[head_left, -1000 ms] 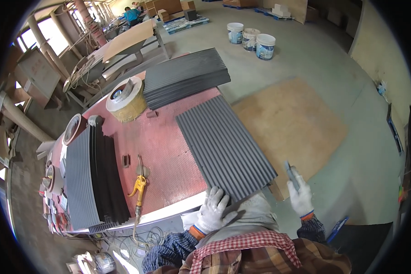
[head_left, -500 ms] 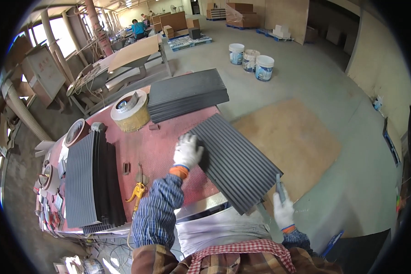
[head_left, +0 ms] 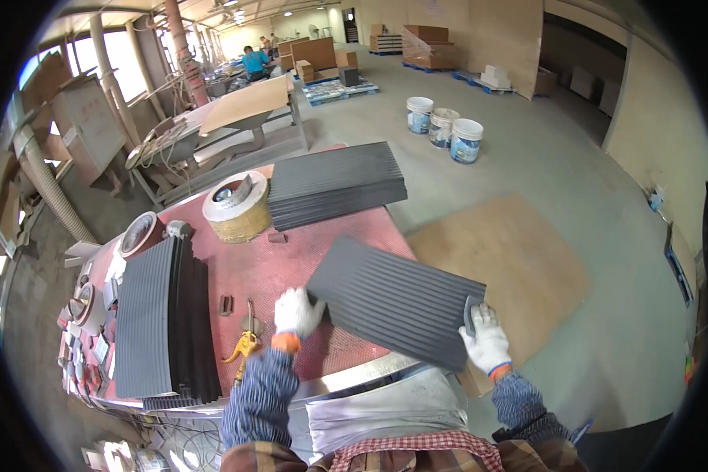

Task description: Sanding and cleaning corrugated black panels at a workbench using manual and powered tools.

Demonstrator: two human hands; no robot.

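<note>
Three white buckets (head_left: 444,130) with blue labels stand together on the grey floor in the upper middle of the frame. Brown cardboard boxes (head_left: 426,43) are stacked at the far wall at the top.

A dark grey ribbed panel (head_left: 397,300) lies in the middle of the frame. It is flat and long, with thin ridges running along it. Part of it rests on the red bench (head_left: 271,267) and part sticks out over the edge. The left hand (head_left: 296,311), in a white glove, lies on the panel's near left corner with its grip open and flat. The right hand (head_left: 486,340), also gloved, has its grip closed on the panel's right end, and a thin grey tool (head_left: 469,313) is tucked under its fingers.

A stack of the same ribbed panels (head_left: 334,182) sits at the far end of the bench. Another stack (head_left: 161,322) lies at the left. A big roll of yellow-edged tape (head_left: 236,207) stands between them. A yellow tool (head_left: 244,346) lies near the left hand. A brown wooden board (head_left: 519,267) lies on the floor at the right.
</note>
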